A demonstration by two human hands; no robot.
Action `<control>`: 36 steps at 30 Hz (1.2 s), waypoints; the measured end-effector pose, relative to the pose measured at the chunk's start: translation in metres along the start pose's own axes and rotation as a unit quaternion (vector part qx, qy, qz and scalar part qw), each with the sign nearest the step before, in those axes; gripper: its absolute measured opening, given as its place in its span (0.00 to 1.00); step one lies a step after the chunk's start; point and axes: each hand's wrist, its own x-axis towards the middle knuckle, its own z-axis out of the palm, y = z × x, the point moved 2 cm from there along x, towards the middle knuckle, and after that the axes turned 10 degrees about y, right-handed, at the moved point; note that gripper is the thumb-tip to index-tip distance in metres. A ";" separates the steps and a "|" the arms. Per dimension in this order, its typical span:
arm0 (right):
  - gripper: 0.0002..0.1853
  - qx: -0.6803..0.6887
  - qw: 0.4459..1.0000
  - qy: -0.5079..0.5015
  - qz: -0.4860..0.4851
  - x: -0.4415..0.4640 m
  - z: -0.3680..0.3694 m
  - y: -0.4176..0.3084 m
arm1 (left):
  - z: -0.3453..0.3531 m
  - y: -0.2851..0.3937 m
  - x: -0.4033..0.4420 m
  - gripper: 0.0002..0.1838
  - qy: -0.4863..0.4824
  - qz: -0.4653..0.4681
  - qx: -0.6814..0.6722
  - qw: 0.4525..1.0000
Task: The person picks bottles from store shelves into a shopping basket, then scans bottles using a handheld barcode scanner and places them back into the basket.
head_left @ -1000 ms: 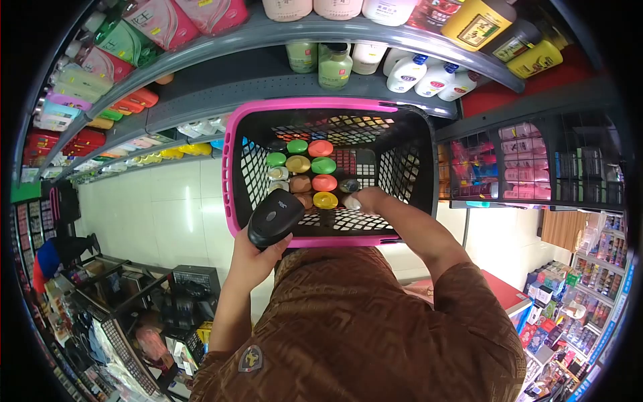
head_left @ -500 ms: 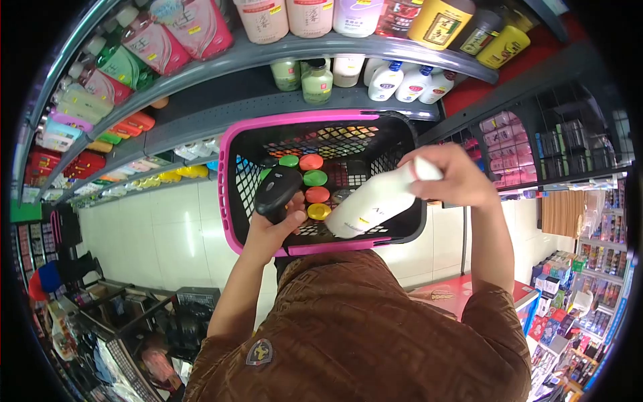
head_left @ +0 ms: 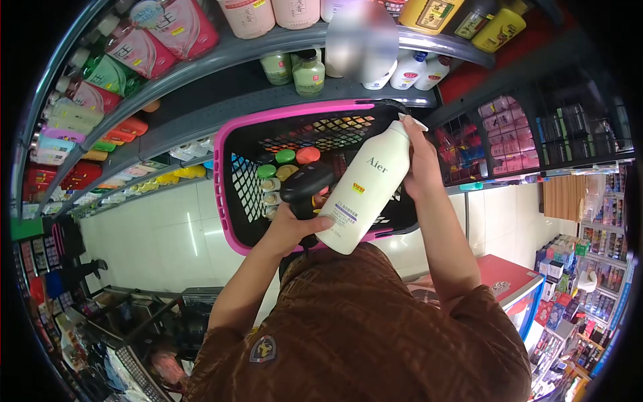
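Observation:
A large white pump bottle [head_left: 368, 181], marked "Aier", is tilted over the basket with its label facing up. My right hand [head_left: 420, 157] is closed round its neck and pump at the upper right. My left hand [head_left: 295, 228] grips a black handheld scanner [head_left: 307, 182], and its thumb touches the bottle's lower left edge. Beneath them is a black mesh basket with a pink rim [head_left: 220, 181]. Several bottles with coloured caps stand inside it, among them a green cap [head_left: 285, 156] and a red cap [head_left: 308, 155]; the bottle and scanner hide part of the inside.
Curved grey shelves [head_left: 201, 63] with pump bottles and pouches run across the top and left. Wire racks [head_left: 502, 134] with packs stand at the right. Below right is a red-topped cabinet [head_left: 499, 285]. A person [head_left: 67, 278] is at the far left.
The white bottle has come up out of the basket and now lies label up, close to the scanner. My left hand and the scanner have moved right, towards it.

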 end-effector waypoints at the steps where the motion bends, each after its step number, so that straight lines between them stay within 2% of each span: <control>1: 0.20 0.002 1.000 0.003 0.001 -0.005 0.001 0.006 | 0.001 0.005 -0.002 0.29 0.012 -0.013 -0.022 1.000; 2: 0.20 0.038 0.999 -0.020 0.022 -0.009 0.000 0.013 | 0.003 0.007 -0.004 0.29 0.012 -0.015 -0.020 1.000; 4: 0.21 0.089 0.993 -0.064 0.052 -0.011 -0.001 0.036 | 0.007 0.011 -0.005 0.28 0.011 0.059 0.031 0.998; 5: 0.22 0.108 0.988 -0.083 0.066 -0.016 -0.005 0.048 | 0.008 0.008 -0.004 0.28 0.012 0.058 0.031 0.998; 7: 0.22 0.023 0.994 -0.089 0.055 -0.046 0.001 0.061 | 0.007 0.002 -0.003 0.34 0.005 0.104 0.055 0.993; 8: 0.22 0.023 0.994 -0.087 0.057 -0.055 0.000 0.064 | 0.006 0.002 -0.003 0.34 0.006 0.101 0.056 0.993; 10: 0.22 0.126 0.967 -0.198 0.102 -0.072 0.000 0.066 | 0.009 0.007 -0.006 0.34 0.006 0.102 0.065 0.993; 13: 0.23 0.111 0.966 -0.225 0.065 -0.080 -0.004 0.055 | 0.018 0.007 -0.010 0.34 -0.008 0.101 0.023 0.995; 20: 0.27 0.104 0.976 -0.190 0.010 -0.088 -0.025 0.044 | 0.039 0.011 -0.010 0.37 -0.065 0.107 0.044 0.991; 23: 0.27 0.127 0.974 -0.189 0.006 -0.083 -0.035 0.047 | 0.053 0.012 -0.015 0.38 -0.050 0.084 0.012 0.995; 25: 0.27 0.117 0.983 -0.142 0.017 -0.075 -0.043 0.056 | 0.053 0.007 -0.018 0.37 -0.014 0.124 0.106 0.986; 26: 0.27 0.119 0.982 -0.143 0.016 -0.074 -0.042 0.059 | 0.054 0.006 -0.018 0.37 -0.014 0.126 0.108 0.986; 28: 0.28 0.119 0.992 -0.032 -0.033 -0.071 -0.040 0.065 | 0.058 0.007 -0.016 0.34 -0.016 0.159 0.131 0.978; 31: 0.29 0.126 0.991 -0.047 0.015 -0.061 -0.043 0.074 | 0.060 0.011 -0.017 0.29 -0.011 0.210 0.165 0.964; 32: 0.31 0.103 0.989 -0.102 0.033 -0.059 -0.045 0.075 | 0.058 0.012 -0.020 0.29 -0.007 0.213 0.165 0.963; 33: 0.31 0.102 0.989 -0.105 0.034 -0.050 -0.056 0.082 | 0.056 0.011 -0.025 0.28 -0.006 0.186 0.165 0.969; 34: 0.34 0.190 0.940 -0.228 0.166 -0.039 -0.066 0.095 | 0.055 0.011 -0.028 0.27 -0.007 0.159 0.163 0.974; 35: 0.38 0.269 0.853 -0.341 0.291 -0.035 -0.068 0.100 | 0.058 0.018 -0.032 0.27 -0.005 0.162 0.162 0.973; 36: 0.44 0.285 0.850 -0.357 0.262 -0.047 -0.054 0.092 | 0.065 0.027 -0.037 0.26 -0.033 0.147 0.130 0.980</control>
